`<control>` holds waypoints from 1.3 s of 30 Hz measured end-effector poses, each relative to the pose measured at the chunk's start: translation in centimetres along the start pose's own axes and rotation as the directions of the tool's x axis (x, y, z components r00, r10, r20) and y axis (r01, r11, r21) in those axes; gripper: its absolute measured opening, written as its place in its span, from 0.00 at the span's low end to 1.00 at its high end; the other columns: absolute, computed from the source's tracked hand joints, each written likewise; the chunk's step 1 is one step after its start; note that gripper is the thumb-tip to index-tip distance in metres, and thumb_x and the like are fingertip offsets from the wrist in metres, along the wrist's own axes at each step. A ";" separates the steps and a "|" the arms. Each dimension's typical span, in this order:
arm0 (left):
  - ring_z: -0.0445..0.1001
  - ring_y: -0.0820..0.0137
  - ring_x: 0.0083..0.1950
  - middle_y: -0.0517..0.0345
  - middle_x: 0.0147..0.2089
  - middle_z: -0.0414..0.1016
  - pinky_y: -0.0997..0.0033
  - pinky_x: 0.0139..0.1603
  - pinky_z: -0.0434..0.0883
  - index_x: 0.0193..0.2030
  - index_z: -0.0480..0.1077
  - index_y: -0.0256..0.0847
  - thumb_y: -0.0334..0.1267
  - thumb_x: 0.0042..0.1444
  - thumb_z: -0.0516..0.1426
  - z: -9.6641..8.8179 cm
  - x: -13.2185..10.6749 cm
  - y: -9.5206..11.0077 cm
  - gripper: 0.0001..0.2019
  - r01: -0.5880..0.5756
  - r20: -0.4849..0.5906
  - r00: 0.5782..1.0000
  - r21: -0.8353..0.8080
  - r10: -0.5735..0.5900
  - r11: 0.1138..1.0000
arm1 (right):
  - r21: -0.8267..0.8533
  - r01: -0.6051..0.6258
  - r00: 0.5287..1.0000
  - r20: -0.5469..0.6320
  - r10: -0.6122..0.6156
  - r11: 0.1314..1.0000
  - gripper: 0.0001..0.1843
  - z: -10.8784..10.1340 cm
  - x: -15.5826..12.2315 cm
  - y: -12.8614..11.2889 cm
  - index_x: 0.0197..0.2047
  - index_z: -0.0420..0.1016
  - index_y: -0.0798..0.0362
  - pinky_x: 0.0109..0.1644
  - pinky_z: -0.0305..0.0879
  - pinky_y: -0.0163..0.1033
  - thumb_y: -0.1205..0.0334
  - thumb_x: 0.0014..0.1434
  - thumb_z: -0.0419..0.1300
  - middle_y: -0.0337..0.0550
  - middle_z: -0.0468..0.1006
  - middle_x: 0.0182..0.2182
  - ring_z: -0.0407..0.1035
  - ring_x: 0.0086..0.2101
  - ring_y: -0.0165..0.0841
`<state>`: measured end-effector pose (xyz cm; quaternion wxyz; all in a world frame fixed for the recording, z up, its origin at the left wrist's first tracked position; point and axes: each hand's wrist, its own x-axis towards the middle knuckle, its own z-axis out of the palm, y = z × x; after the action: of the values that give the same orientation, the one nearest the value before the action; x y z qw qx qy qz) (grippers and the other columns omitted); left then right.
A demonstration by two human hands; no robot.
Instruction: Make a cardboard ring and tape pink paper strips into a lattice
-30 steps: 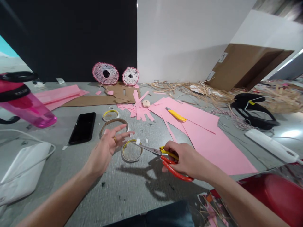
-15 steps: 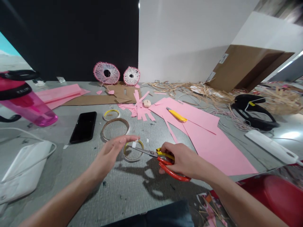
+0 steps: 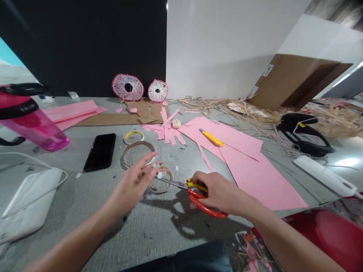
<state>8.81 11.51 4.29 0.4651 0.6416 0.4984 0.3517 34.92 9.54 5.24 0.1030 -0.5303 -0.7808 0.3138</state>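
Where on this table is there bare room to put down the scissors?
The widest bare grey table lies near you, between the white mask and the right hand holding the scissors. A smaller patch lies between the phone and the pink bottle. Crowded: the tape rings by the left hand, pink paper at right, straw behind.

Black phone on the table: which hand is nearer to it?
Left. The left hand hovers just right of the black phone, beside a tape ring; the right hand, gripping the red-handled scissors, is much farther right.
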 end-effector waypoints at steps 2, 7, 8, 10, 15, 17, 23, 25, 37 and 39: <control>0.75 0.55 0.60 0.44 0.49 0.83 0.54 0.57 0.70 0.69 0.58 0.40 0.51 0.64 0.54 0.0 0.1 -0.1 0.30 -0.011 0.014 1.000 0.000 0.011 1.000 | -0.014 -0.004 1.000 0.002 0.004 1.000 0.11 0.0 0.0 -0.1 0.38 0.71 0.51 0.30 0.55 0.36 0.55 0.54 0.65 0.40 0.79 0.29 0.67 0.28 0.31; 0.72 0.56 0.64 0.48 0.46 0.84 0.49 0.66 0.63 0.69 0.58 0.41 0.52 0.62 0.56 -0.1 0.2 0.1 0.31 -0.006 0.010 1.000 0.032 0.006 0.999 | -0.045 0.003 1.000 0.020 -0.002 0.999 0.11 0.0 0.2 -0.6 0.37 0.71 0.52 0.30 0.53 0.37 0.54 0.56 0.63 0.43 0.79 0.30 0.68 0.28 0.33; 0.71 0.56 0.65 0.48 0.46 0.85 0.49 0.66 0.62 0.69 0.57 0.41 0.51 0.62 0.57 -0.1 0.2 0.0 0.32 -0.005 0.013 1.000 0.025 0.005 1.000 | -0.045 0.007 1.000 0.021 -0.006 0.999 0.10 0.0 0.2 -0.7 0.37 0.71 0.52 0.30 0.53 0.37 0.54 0.56 0.63 0.43 0.79 0.30 0.69 0.28 0.33; 0.71 0.56 0.65 0.48 0.45 0.85 0.49 0.67 0.62 0.70 0.57 0.41 0.50 0.62 0.57 0.0 0.2 -0.2 0.33 -0.002 0.013 1.000 0.005 0.002 1.000 | -0.040 0.016 1.000 0.019 -0.015 0.999 0.10 0.1 0.3 -0.7 0.37 0.71 0.51 0.30 0.53 0.37 0.54 0.57 0.63 0.43 0.79 0.30 0.69 0.28 0.33; 0.71 0.55 0.65 0.49 0.44 0.85 0.48 0.67 0.63 0.69 0.59 0.43 0.49 0.61 0.59 0.0 0.2 -0.4 0.32 0.003 0.007 1.000 -0.005 -0.003 1.000 | -0.023 0.014 1.000 0.017 -0.013 1.000 0.13 0.3 0.4 -0.6 0.38 0.72 0.51 0.30 0.54 0.37 0.52 0.55 0.66 0.42 0.79 0.29 0.69 0.27 0.33; 0.72 0.55 0.64 0.49 0.43 0.85 0.48 0.66 0.64 0.69 0.60 0.42 0.49 0.61 0.59 0.1 0.2 -0.4 0.31 0.001 -0.005 1.000 0.006 -0.001 1.000 | -0.026 0.001 1.000 0.020 -0.001 1.000 0.14 0.3 0.4 -0.6 0.38 0.71 0.51 0.31 0.55 0.37 0.52 0.54 0.66 0.42 0.79 0.29 0.69 0.27 0.33; 0.77 0.56 0.58 0.51 0.44 0.85 0.51 0.63 0.68 0.63 0.67 0.44 0.49 0.61 0.59 -0.2 0.1 -0.1 0.25 -0.030 -0.209 0.978 -0.015 0.026 0.999 | -0.052 0.015 0.997 0.071 -0.011 0.999 0.09 0.4 -0.1 -0.8 0.38 0.71 0.51 0.30 0.56 0.37 0.57 0.56 0.63 0.44 0.80 0.32 0.70 0.29 0.34; 0.77 0.57 0.57 0.53 0.46 0.84 0.50 0.64 0.67 0.58 0.72 0.47 0.47 0.63 0.57 -0.6 0.2 -0.1 0.18 -0.090 -0.299 0.947 0.098 0.115 0.991 | -0.023 0.005 0.998 0.065 -0.003 1.000 0.09 0.3 -0.4 -0.4 0.38 0.71 0.51 0.30 0.57 0.37 0.57 0.56 0.63 0.44 0.80 0.31 0.70 0.29 0.34; 0.49 0.44 0.75 0.50 0.72 0.61 0.30 0.72 0.40 0.36 0.76 0.44 0.44 0.59 0.60 -0.6 0.2 -1.9 0.08 -0.494 0.377 0.869 0.655 0.320 0.571 | 0.151 -0.154 0.950 -0.249 0.188 0.977 0.22 -1.5 -0.7 2.7 0.36 0.67 0.50 0.32 0.61 0.39 0.40 0.53 0.62 0.40 0.75 0.29 0.66 0.28 0.34; 0.48 0.45 0.76 0.50 0.73 0.60 0.30 0.72 0.41 0.35 0.75 0.43 0.41 0.60 0.59 -0.8 0.2 -2.1 0.06 -0.500 0.394 0.866 0.662 0.309 0.558 | 0.177 -0.161 0.948 -0.245 0.202 0.971 0.21 -1.1 -0.7 3.1 0.36 0.66 0.50 0.31 0.60 0.38 0.41 0.53 0.63 0.38 0.74 0.27 0.64 0.27 0.33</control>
<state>7.43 12.11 2.54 0.1213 0.9080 0.3771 0.1366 38.14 10.11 4.36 0.2164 -0.6273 -0.6813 0.3091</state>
